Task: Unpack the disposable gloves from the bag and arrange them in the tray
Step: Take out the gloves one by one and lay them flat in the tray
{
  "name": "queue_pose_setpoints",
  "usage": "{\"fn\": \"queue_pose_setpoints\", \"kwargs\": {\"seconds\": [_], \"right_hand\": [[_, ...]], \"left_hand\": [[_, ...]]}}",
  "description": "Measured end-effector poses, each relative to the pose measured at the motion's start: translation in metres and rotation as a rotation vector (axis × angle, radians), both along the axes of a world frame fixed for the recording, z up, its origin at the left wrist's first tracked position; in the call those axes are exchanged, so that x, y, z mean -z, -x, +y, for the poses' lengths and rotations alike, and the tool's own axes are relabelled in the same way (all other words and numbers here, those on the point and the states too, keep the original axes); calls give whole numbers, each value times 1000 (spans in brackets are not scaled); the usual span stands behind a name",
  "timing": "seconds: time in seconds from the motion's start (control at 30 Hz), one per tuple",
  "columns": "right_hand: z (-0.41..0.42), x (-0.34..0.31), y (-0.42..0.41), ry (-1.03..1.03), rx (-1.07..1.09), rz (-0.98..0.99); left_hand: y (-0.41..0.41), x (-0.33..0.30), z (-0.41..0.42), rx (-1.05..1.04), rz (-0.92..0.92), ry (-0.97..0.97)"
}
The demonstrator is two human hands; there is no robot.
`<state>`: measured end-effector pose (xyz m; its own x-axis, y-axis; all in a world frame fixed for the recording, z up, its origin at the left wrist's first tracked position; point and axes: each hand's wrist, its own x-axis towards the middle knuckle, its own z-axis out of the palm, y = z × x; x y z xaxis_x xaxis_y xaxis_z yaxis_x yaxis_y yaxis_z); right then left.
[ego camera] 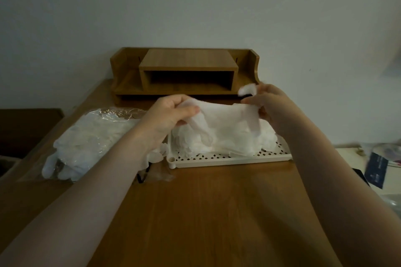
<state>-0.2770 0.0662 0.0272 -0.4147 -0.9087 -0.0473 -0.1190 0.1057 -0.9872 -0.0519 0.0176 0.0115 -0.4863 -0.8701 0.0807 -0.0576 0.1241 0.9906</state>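
A translucent white disposable glove is stretched between both hands above the tray. My left hand pinches its left end, and my right hand grips its right end, with a bit of glove poking up past the fingers. Below it a heap of white gloves lies in the white perforated tray on the wooden desk. To the left lies the clear plastic bag, with more white gloves inside and spilling out at its near end.
A wooden desk organiser stands against the wall behind the tray. Papers and a dark blue card lie on a surface at the right. A dark piece of furniture sits left of the desk.
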Motion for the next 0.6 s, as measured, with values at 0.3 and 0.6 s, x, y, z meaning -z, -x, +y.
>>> {"fn": "queue_pose_setpoints", "kwargs": {"seconds": [0.3,0.6], "right_hand": [[15,-19,-33,241,-603,358],[14,-7,4,15,-935,204]], "left_hand": [[9,-32,14,392,14,-64],[-1,-38,10,290,-79,-119]]}}
